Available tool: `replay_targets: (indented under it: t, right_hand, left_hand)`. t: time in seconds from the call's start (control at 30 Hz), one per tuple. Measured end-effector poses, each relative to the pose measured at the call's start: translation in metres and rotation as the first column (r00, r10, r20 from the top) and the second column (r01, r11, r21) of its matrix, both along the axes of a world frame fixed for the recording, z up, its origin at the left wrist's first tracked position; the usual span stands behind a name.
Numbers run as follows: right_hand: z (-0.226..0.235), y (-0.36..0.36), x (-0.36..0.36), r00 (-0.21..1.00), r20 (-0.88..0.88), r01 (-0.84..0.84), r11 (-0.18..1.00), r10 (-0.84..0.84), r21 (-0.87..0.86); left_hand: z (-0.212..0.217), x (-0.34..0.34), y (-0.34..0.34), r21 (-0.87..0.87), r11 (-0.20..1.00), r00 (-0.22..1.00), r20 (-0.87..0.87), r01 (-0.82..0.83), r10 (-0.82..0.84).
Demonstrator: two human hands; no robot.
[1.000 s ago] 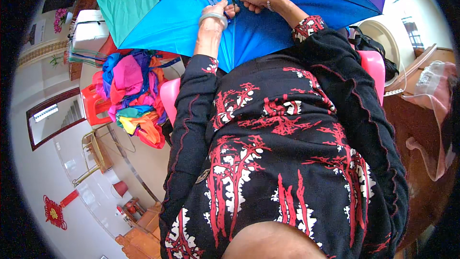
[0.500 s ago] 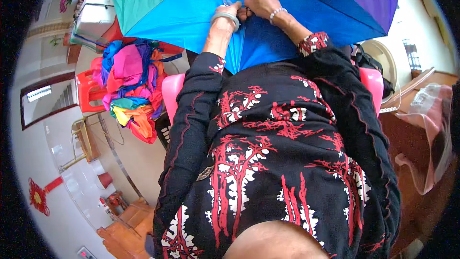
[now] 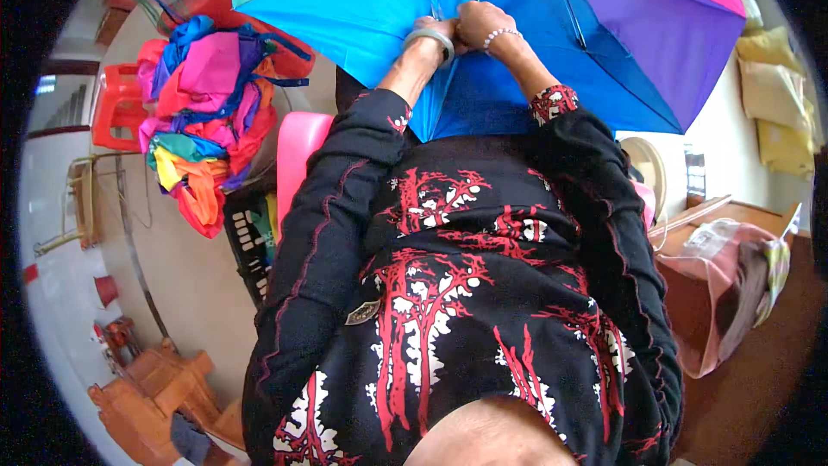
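Note:
An opened umbrella (image 3: 379, 17) with green, blue, purple and pink panels spreads across my lap, its dark ribs showing. At a seam between two blue panels, my left hand (image 3: 435, 32) pinches the fabric, which puckers around its fingers. A bangle circles that wrist. Right beside it, my right hand (image 3: 483, 26) has its fingers curled closed against the left fingertips. Whatever thin thing those fingers pinch is hidden. Near the left fingers a small pale glint shows, too blurred to name.
To the left, a heap of colourful fabric (image 3: 203, 103) lies by a red plastic stool (image 3: 116, 108). A pink chair arm (image 3: 300, 151) stands at my left side. Wooden furniture (image 3: 164, 388) is at lower left, and a clear bag with pink contents (image 3: 711, 276) sits at right.
The view has swung, so the umbrella sits further right and its pink panel shows. My right hand has come down closer against my left hand.

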State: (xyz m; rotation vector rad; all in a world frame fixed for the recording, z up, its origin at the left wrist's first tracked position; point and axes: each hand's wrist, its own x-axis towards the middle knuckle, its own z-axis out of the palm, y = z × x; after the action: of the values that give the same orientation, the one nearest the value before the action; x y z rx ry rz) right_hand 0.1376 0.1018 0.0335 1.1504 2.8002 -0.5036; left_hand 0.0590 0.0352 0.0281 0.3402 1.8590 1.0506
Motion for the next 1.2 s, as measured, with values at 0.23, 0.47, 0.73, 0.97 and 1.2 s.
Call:
replay_targets:
  t: [0.23,0.47,0.73,0.97,1.2]
  right_hand:
    - [0.001,-0.005,0.023,0.985,-0.113,0.128,0.992,-0.127,-0.002]
    - [-0.003,0.004,0.034,0.975,-0.199,0.105,0.994,-0.099,0.017]
    - [0.015,0.007,0.048,0.783,-0.424,0.178,0.817,-0.455,-0.548]
    - [0.023,0.022,0.051,0.751,-0.422,0.042,0.675,-0.507,-0.736]
    - [0.02,0.021,0.03,0.839,-0.395,0.074,0.796,-0.375,-0.6]
  left_hand:
    - [0.006,0.015,0.002,0.007,1.0,1.0,-0.013,-0.021,0.021]
    - [0.027,0.022,0.005,-0.048,0.98,0.956,-0.216,0.192,-0.198]
    - [-0.002,-0.001,0.022,0.165,0.986,0.985,0.17,-0.038,0.009]
    - [-0.004,-0.021,0.02,0.295,0.955,0.989,0.144,-0.02,-0.023]
    - [-0.005,-0.036,0.014,0.305,0.951,0.986,0.168,-0.055,0.003]
